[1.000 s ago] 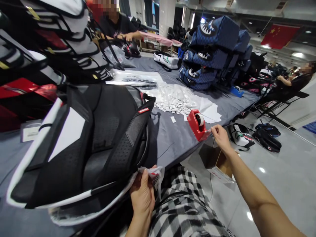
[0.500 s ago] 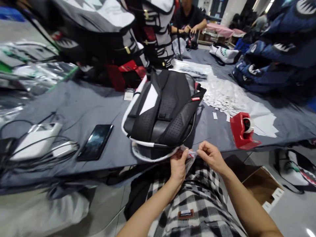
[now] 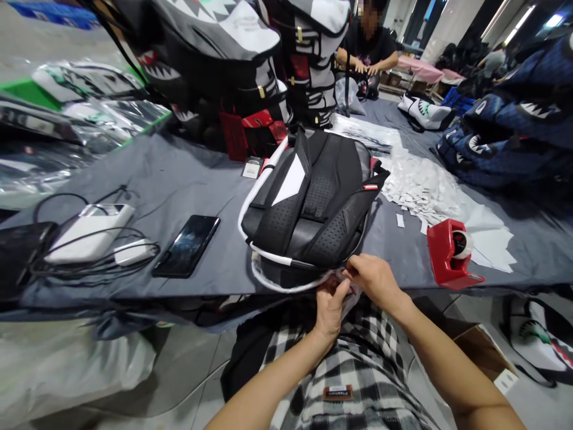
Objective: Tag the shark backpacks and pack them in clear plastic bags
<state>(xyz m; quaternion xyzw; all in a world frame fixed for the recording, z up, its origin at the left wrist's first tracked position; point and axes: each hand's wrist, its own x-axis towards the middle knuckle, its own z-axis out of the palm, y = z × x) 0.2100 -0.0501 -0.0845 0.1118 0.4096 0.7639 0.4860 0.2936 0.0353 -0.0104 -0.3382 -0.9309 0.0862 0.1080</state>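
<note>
A black and white backpack (image 3: 313,191) lies with its padded straps facing up at the table's front edge. Below its near rim, my left hand (image 3: 330,307) is closed on a piece of clear plastic (image 3: 351,300) with a red mark. My right hand (image 3: 375,279) is closed too, its fingertips pinched together by the backpack's near right corner, close to the left fingers. What the right fingertips grip is hidden. Both hands are just over the table edge, above my checked apron (image 3: 358,364).
A red tape dispenser (image 3: 450,254), loose white labels (image 3: 416,203) and plastic sheets lie rightward. At left are a phone (image 3: 187,246) and a white power bank (image 3: 92,233) with cables. Stacked bags (image 3: 215,65) stand behind; a person (image 3: 369,54) works across the table.
My right hand has moved left and inward, from the plastic's free end to the backpack's near rim. My left hand still grips the plastic. The camera view has shifted slightly.
</note>
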